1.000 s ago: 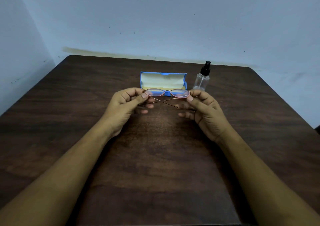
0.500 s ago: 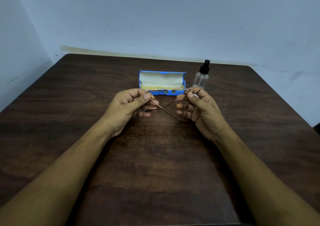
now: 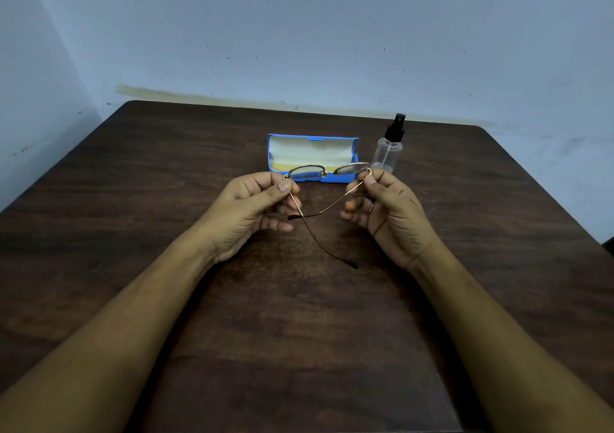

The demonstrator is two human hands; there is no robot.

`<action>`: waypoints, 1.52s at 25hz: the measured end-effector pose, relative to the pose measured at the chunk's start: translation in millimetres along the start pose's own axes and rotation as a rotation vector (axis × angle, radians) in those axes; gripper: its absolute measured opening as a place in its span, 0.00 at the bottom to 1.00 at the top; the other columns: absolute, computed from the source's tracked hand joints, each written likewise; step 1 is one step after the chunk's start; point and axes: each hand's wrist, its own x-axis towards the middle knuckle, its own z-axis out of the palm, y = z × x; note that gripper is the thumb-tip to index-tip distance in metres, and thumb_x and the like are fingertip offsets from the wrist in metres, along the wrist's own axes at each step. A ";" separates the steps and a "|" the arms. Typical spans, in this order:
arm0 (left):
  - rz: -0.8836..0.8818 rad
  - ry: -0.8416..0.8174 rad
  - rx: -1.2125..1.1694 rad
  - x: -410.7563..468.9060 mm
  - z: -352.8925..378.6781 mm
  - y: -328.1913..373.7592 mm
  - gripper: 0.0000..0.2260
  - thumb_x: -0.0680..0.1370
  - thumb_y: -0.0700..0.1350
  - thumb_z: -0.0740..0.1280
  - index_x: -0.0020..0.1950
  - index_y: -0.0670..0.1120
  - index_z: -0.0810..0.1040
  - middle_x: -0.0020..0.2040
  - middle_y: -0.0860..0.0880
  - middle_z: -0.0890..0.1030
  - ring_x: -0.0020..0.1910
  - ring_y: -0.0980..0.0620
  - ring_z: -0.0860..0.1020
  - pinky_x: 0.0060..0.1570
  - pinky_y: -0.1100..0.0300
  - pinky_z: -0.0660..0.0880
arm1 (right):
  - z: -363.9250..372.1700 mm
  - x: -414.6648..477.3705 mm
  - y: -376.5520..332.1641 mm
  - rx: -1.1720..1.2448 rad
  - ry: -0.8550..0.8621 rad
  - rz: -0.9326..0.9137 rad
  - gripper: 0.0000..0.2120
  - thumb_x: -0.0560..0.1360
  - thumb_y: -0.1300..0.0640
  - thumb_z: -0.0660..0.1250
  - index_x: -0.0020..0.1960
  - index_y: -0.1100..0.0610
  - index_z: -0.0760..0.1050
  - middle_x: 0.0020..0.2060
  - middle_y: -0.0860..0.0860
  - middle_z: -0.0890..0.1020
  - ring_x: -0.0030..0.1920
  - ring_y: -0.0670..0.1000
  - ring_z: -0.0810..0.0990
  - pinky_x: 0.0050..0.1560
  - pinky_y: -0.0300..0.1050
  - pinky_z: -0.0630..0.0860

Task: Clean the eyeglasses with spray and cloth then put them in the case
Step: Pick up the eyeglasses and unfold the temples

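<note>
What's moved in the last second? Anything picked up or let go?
The eyeglasses tipped flat, then back so the lenses show again; one temple swung lower, toward the person. Nothing let go: left hand and right hand still pinch the frame's ends. The open case and spray bottle unmoved.

Eyeglasses [image 3: 305, 171]: we note a thin gold frame held above the table [image 3: 299, 333], temples crossing below the lenses.
L hand [image 3: 252, 206]: thumb & forefinger pinch the frame's L end.
R hand [image 3: 392, 213]: pinches the R end likewise.
Case [image 3: 345, 178]: blue, lid up, pale lining; yellow item inside, cloth or lining, we can't tell.
Spray bottle [image 3: 387, 153]: clear, black top, upright, just R of case.
</note>
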 end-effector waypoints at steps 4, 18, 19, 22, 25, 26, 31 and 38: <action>-0.067 -0.037 -0.057 0.0 -1.5 0.8 0.09 0.76 0.47 0.67 0.50 0.43 0.81 0.37 0.50 0.83 0.34 0.59 0.81 0.34 0.62 0.82 | 1.3 -0.8 -0.7 0.018 0.008 0.020 0.06 0.84 0.59 0.60 0.56 0.60 0.73 0.43 0.53 0.83 0.36 0.48 0.81 0.42 0.48 0.83; -0.157 -0.085 -0.167 -0.4 -4.0 1.9 0.08 0.77 0.48 0.66 0.43 0.48 0.84 0.36 0.50 0.80 0.33 0.58 0.79 0.33 0.61 0.82 | 8.3 -4.8 -1.7 0.003 0.006 0.029 0.05 0.85 0.59 0.59 0.54 0.57 0.73 0.46 0.56 0.87 0.40 0.51 0.86 0.39 0.46 0.84; -0.162 -0.098 -0.170 -0.5 -3.9 1.7 0.09 0.77 0.48 0.66 0.43 0.49 0.84 0.36 0.50 0.79 0.33 0.58 0.79 0.33 0.61 0.81 | 8.5 -4.7 -1.8 0.005 0.010 0.032 0.04 0.85 0.60 0.58 0.54 0.57 0.72 0.46 0.55 0.86 0.39 0.51 0.86 0.38 0.46 0.84; -0.161 -0.096 -0.175 -0.2 -2.6 2.0 0.08 0.78 0.48 0.66 0.44 0.48 0.83 0.35 0.50 0.79 0.33 0.58 0.78 0.33 0.61 0.81 | 8.4 -4.0 -1.2 0.004 0.021 0.028 0.04 0.85 0.59 0.58 0.55 0.57 0.72 0.44 0.55 0.86 0.38 0.51 0.85 0.37 0.46 0.83; -0.164 -0.085 -0.179 0.3 -2.4 2.7 0.07 0.78 0.48 0.65 0.45 0.47 0.81 0.34 0.50 0.78 0.32 0.56 0.78 0.33 0.61 0.80 | 9.3 -3.2 -0.5 -0.004 0.029 0.021 0.04 0.85 0.59 0.59 0.55 0.58 0.71 0.42 0.54 0.84 0.37 0.51 0.85 0.36 0.46 0.83; -0.164 -0.087 -0.178 0.5 -2.6 2.5 0.07 0.78 0.48 0.65 0.45 0.47 0.81 0.34 0.50 0.78 0.32 0.56 0.78 0.33 0.61 0.80 | 9.0 -3.0 -0.2 -0.003 0.030 0.021 0.04 0.85 0.59 0.59 0.55 0.58 0.71 0.42 0.54 0.84 0.37 0.51 0.85 0.36 0.46 0.83; -0.152 -0.068 -0.163 0.3 -1.2 0.7 0.08 0.77 0.48 0.66 0.46 0.46 0.82 0.34 0.50 0.79 0.33 0.56 0.78 0.33 0.62 0.80 | 7.9 -2.2 -1.9 0.029 0.016 0.059 0.06 0.85 0.58 0.58 0.58 0.60 0.71 0.45 0.55 0.87 0.40 0.50 0.86 0.37 0.44 0.83; -0.125 0.020 -0.152 3.5 -3.1 0.7 0.08 0.79 0.48 0.65 0.50 0.45 0.82 0.33 0.51 0.77 0.31 0.57 0.77 0.31 0.64 0.78 | 6.3 -2.2 -2.5 0.076 0.051 0.099 0.08 0.84 0.60 0.57 0.56 0.58 0.75 0.32 0.50 0.74 0.30 0.47 0.73 0.32 0.43 0.76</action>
